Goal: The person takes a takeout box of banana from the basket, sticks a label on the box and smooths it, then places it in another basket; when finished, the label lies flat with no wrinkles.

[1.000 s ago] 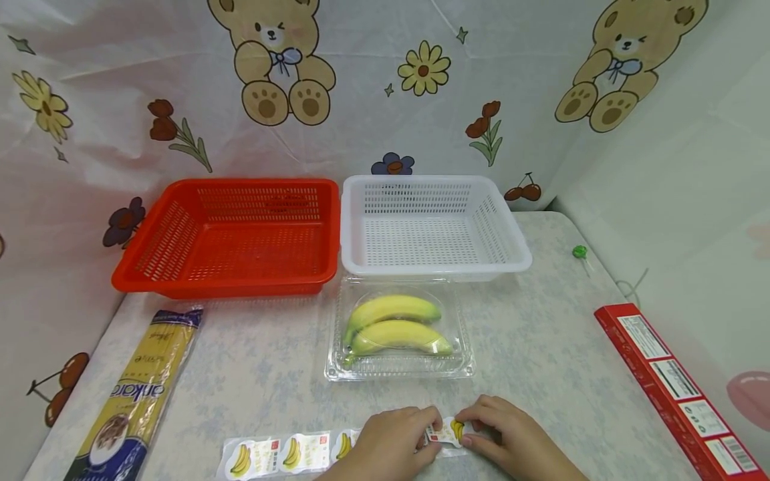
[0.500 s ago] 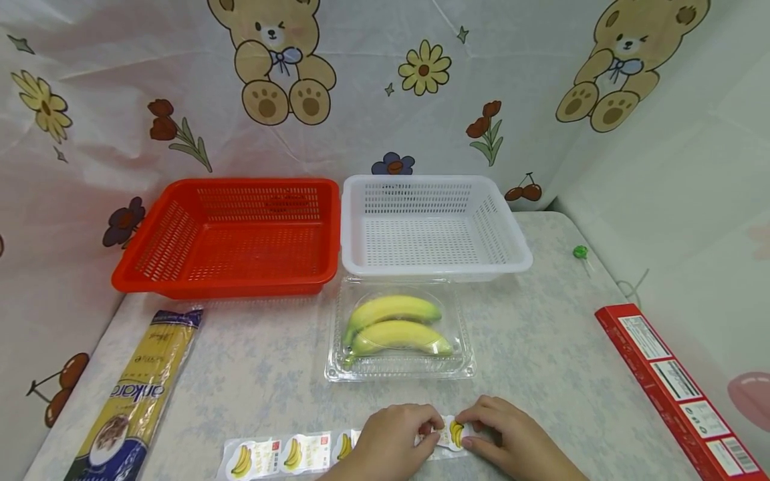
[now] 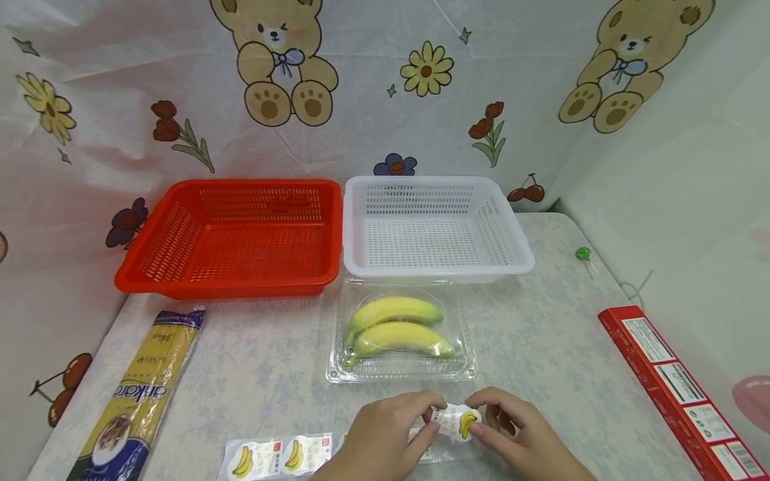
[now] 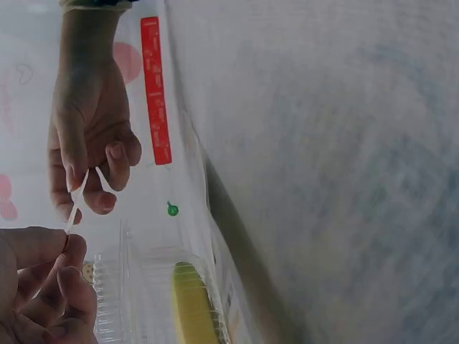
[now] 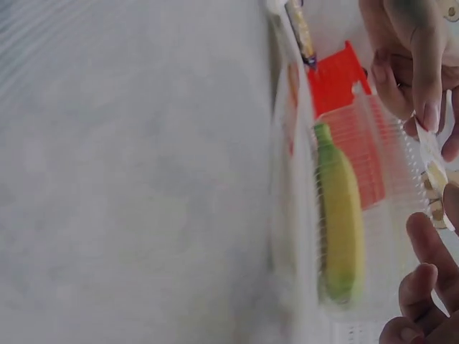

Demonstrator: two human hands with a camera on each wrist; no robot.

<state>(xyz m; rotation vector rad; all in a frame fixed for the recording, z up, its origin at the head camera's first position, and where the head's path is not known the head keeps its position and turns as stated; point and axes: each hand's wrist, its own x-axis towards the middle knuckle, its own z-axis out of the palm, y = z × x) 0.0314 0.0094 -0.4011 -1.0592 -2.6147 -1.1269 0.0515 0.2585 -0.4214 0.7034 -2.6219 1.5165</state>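
A white banana-print sticker (image 3: 455, 422) is lifted off its strip, stretched between my two hands above the table. My left hand (image 3: 391, 431) pinches its left end, and my right hand (image 3: 522, 431) pinches the right end between thumb and index finger. Seen edge-on in the left wrist view, the sticker (image 4: 77, 201) spans the gap between both sets of fingertips. Beneath the hands lies the sticker strip (image 3: 305, 454), partly covered by my left hand and forearm. Just beyond stands a clear plastic clamshell box (image 3: 397, 375), its lid down over two bananas (image 3: 402, 337).
Behind the clamshell stand a red basket (image 3: 240, 287) and a white basket (image 3: 439, 270), side by side. A yellow and blue pasta packet (image 3: 138, 394) lies at the left. On the right are a long red box (image 3: 680, 391) and a small green-topped item (image 3: 583, 253).
Both hands have risen slightly, and the sticker has come up off the strip between them. My left fingers now grip its left end. The other items stay where they were.
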